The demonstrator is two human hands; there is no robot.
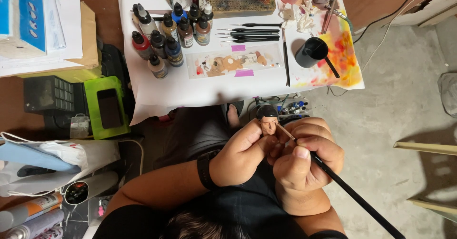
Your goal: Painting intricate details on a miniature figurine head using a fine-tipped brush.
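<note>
My left hand (240, 153) grips a small figure head (267, 120) with dark hair and a flesh-coloured face, held up between thumb and fingers. A black band sits on that wrist. My right hand (304, 158) holds a thin black-handled paintbrush (352, 194); the brush tip touches the side of the small face. Both hands press together above my lap, in front of the table's near edge.
A white-covered table (171, 89) carries several paint bottles (164, 39), a strip palette (233, 63) with dabs of colour, spare brushes (252, 32), a black cup (312, 52) and a stained sheet (340, 58). At left are a green case (109, 107), papers, bags and spray cans (28, 210).
</note>
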